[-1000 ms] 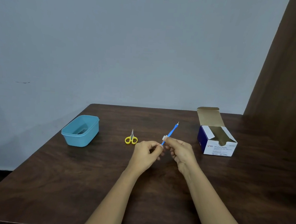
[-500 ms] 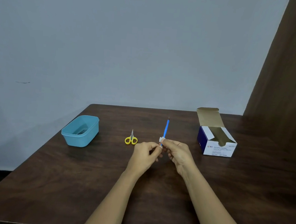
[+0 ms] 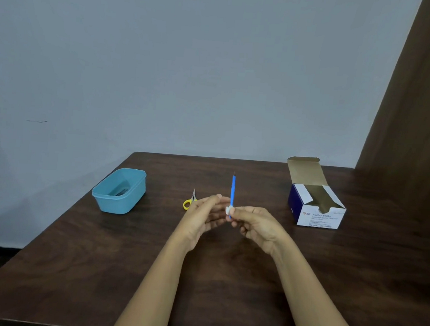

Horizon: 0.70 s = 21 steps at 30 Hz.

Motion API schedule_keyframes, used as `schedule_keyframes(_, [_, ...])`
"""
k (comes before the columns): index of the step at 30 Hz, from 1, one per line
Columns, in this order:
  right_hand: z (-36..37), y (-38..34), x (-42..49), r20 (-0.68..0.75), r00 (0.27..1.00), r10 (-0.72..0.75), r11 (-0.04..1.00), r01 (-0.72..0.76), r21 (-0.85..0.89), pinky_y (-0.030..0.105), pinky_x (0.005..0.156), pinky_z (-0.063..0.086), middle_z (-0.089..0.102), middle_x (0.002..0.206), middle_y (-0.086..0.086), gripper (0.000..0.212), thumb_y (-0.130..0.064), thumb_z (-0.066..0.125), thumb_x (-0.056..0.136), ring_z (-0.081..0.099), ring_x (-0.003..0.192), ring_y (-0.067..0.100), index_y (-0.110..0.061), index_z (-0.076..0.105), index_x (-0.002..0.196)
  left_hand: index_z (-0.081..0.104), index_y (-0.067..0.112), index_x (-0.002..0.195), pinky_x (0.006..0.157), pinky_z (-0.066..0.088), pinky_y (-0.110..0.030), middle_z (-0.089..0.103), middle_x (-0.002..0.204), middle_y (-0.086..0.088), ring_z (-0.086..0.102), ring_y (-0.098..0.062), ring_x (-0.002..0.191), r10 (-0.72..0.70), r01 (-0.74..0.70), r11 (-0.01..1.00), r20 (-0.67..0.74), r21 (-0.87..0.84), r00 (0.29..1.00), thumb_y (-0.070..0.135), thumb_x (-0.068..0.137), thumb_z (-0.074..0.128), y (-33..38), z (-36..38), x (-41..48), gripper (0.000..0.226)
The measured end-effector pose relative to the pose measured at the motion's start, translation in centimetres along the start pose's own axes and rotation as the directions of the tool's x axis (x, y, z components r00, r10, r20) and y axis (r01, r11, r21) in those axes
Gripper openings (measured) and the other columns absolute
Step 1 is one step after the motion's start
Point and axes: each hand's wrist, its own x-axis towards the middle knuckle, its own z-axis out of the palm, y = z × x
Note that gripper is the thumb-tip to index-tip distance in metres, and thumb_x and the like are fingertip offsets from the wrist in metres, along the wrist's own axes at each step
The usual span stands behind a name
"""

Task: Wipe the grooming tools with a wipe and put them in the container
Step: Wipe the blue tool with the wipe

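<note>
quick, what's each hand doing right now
Left hand: open, fingers relaxed, holding nothing.
Right hand: pinching the wipe around the lower end of the upright blue tool.

1. The bench (image 3: 74, 267) is dark brown wood grain, set against a pale wall.
2. A light blue container (image 3: 122, 203) sits open-topped near its left edge.
3. Small yellow-handled scissors (image 3: 189, 201) lie flat near the middle, blades pointing away.
4. A box of alcohol swabs (image 3: 319, 217) stands at the right, flap raised.
</note>
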Motion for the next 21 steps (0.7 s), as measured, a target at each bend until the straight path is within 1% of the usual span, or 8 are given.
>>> schedule_keyframes(2, [0.11,-0.04,-0.25,0.078,0.997,0.023,0.996,-0.016,-0.087,0.018,0.061,0.036,0.07,0.076,-0.001,0.009,-0.018,0.07,0.084,0.055,0.063,0.003,-0.012,0.076,0.086,0.073,0.01,0.102,0.085,0.053,-0.032,0.074,0.104,-0.006,0.069,-0.015,0.088,-0.028,0.028,0.998,0.002,-0.048,1.0,0.031,0.097,0.051,0.05,0.07,0.03,0.03])
schedule_keyframes(4, [0.19,-0.06,-0.44,0.118,0.992,0.044,0.991,-0.028,-0.133,0.018,0.061,0.035,0.069,0.075,-0.001,0.007,-0.019,0.071,0.083,0.055,0.062,0.003,-0.013,0.076,0.083,0.073,0.01,0.098,0.084,0.051,-0.035,0.073,0.107,-0.006,0.068,-0.015,0.092,-0.033,0.034,0.997,0.008,-0.071,0.999,0.031,0.097,0.052,-0.02,0.17,0.17,0.03])
schedule_keyframes(6, [0.27,-0.1,-0.53,0.126,0.991,0.053,0.99,-0.036,-0.136,0.018,0.061,0.036,0.069,0.073,-0.001,0.006,-0.017,0.071,0.083,0.055,0.062,0.003,-0.012,0.075,0.083,0.072,0.008,0.097,0.079,0.051,-0.034,0.072,0.105,-0.005,0.065,-0.013,0.088,-0.022,0.023,0.996,0.015,-0.088,1.0,0.029,0.097,0.053,0.07,0.18,0.18,0.028])
schedule_keyframes(9, [0.41,-0.23,-0.65,0.114,0.991,0.066,0.987,-0.049,-0.151,0.018,0.061,0.037,0.069,0.072,0.0,0.01,-0.017,0.071,0.083,0.055,0.061,0.004,-0.008,0.075,0.085,0.072,0.007,0.098,0.071,0.05,-0.027,0.07,0.098,-0.001,0.061,-0.01,0.082,0.006,-0.005,0.995,0.016,-0.098,1.0,0.024,0.096,0.054,0.16,0.03,0.21,0.025])
schedule_keyframes(11, [0.51,-0.27,-0.68,0.101,0.992,0.078,0.986,-0.062,-0.157,0.019,0.061,0.037,0.069,0.072,0.0,0.013,-0.017,0.071,0.084,0.055,0.06,0.004,-0.005,0.074,0.088,0.073,0.009,0.093,0.07,0.049,-0.027,0.067,0.093,-0.003,0.058,-0.011,0.079,0.019,-0.018,0.994,0.011,-0.109,1.0,0.022,0.096,0.054,0.14,-0.02,0.27,0.023])
schedule_keyframes(13, [0.54,-0.31,-0.68,0.096,0.991,0.091,0.985,-0.075,-0.157,0.019,0.061,0.037,0.069,0.073,0.001,0.014,-0.019,0.071,0.084,0.055,0.061,0.005,-0.006,0.075,0.088,0.077,0.013,0.085,0.071,0.047,-0.029,0.062,0.095,-0.009,0.054,-0.013,0.076,0.029,-0.029,0.99,0.002,-0.141,1.0,0.02,0.095,0.055,0.06,-0.05,0.37,0.025])
schedule_keyframes(17, [0.4,-0.49,-0.71,0.103,0.987,0.121,0.983,-0.105,-0.154,0.02,0.062,0.038,0.072,0.077,0.002,0.008,-0.015,0.073,0.081,0.057,0.063,0.005,-0.009,0.076,0.087,0.08,0.019,0.076,0.078,0.045,-0.03,0.057,0.104,-0.012,0.052,-0.014,0.088,0.042,-0.045,0.986,-0.02,-0.163,0.999,0.019,0.094,0.057,0.03,-0.23,0.49,0.029])
schedule_keyframes(21, [0.27,-0.45,-0.65,0.107,0.985,0.135,0.981,-0.117,-0.156,0.021,0.064,0.04,0.072,0.078,0.003,0.006,-0.008,0.072,0.081,0.058,0.064,0.006,-0.01,0.076,0.085,0.079,0.019,0.078,0.075,0.047,-0.023,0.058,0.105,-0.012,0.05,-0.017,0.095,0.048,-0.054,0.986,-0.039,-0.161,0.998,0.019,0.093,0.059,0.09,-0.34,0.46,0.026])
